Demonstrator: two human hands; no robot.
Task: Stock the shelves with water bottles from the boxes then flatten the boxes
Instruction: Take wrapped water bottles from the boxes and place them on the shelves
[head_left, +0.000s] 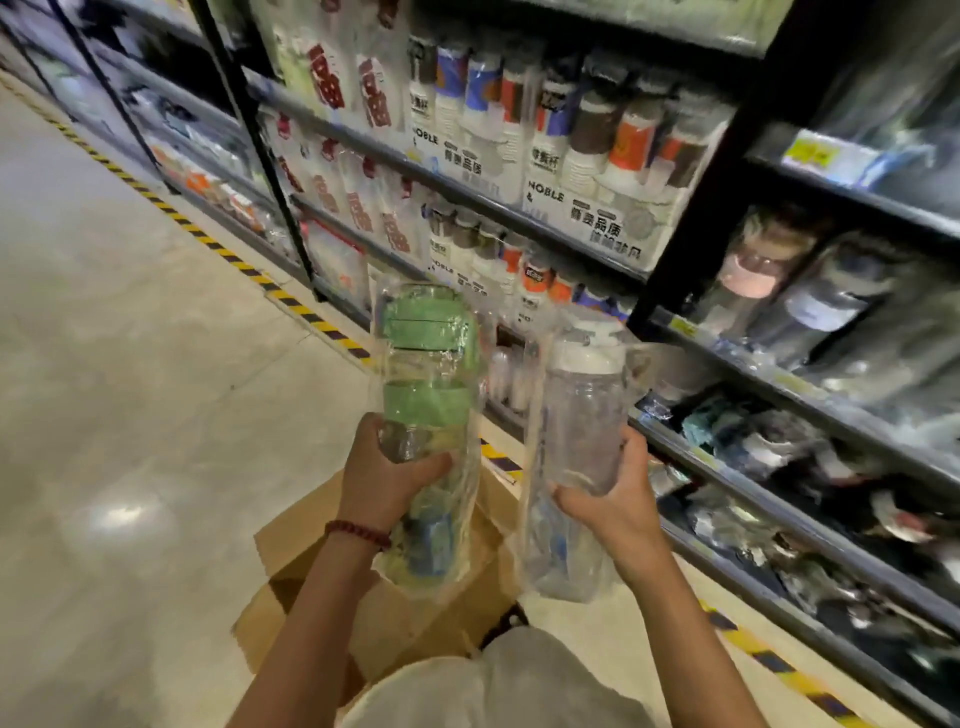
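My left hand (387, 475) grips a clear water bottle with a green lid and green band (428, 364), wrapped in a plastic bag, held upright. My right hand (618, 501) grips a second clear bottle with a white lid (584, 410), also in a plastic bag. Both bottles are raised in front of the black shelving (691, 218). Below my arms an open cardboard box (306, 540) stands on the floor; my arms and the bags hide its inside.
Shelves on the right hold several bagged bottles (810, 306) and packs of cups (587, 156). Yellow-black tape (218, 249) runs along the shelf base. The pale polished floor (130, 389) stretches left.
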